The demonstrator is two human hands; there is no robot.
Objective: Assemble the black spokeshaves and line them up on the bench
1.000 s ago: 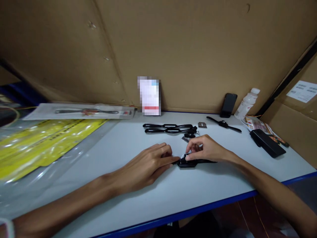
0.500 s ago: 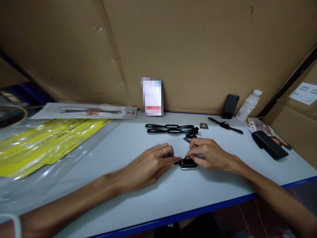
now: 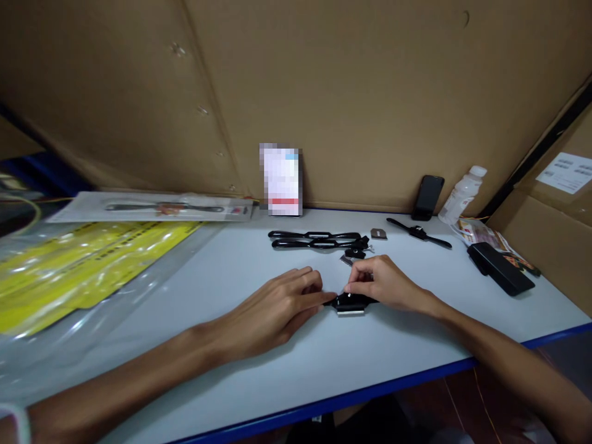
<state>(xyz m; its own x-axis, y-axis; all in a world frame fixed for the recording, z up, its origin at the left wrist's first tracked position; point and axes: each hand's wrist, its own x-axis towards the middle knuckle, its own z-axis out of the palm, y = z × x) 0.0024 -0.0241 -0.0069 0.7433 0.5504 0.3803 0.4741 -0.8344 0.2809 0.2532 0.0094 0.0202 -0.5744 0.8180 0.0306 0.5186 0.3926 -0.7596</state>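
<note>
A black spokeshave (image 3: 349,302) lies on the table between my hands, its pale blade edge towards me. My left hand (image 3: 289,299) is closed on its left handle, most of which is hidden by the fingers. At the body's upper edge, my right hand (image 3: 382,280) pinches a small adjusting screw, largely covered by the fingertips. Just behind my right hand lie a loose black cap with a blade (image 3: 354,254). Two black spokeshave bodies (image 3: 317,240) rest side by side farther back, near a separate metal blade (image 3: 378,234).
Another spokeshave (image 3: 419,232) sits at the back right, by a propped phone (image 3: 428,197) and a plastic bottle (image 3: 462,194). A black case (image 3: 501,269) is on the right. Yellow printed plastic packaging (image 3: 102,265) and a packed spokeshave (image 3: 161,208) lie left. A bright screen (image 3: 283,182) leans against cardboard.
My right hand has lifted and turned slightly, its fingers now drawn into a pinch at the spokeshave's upper edge, baring more of the body. My left hand stays on the handle. The view shifted slightly.
</note>
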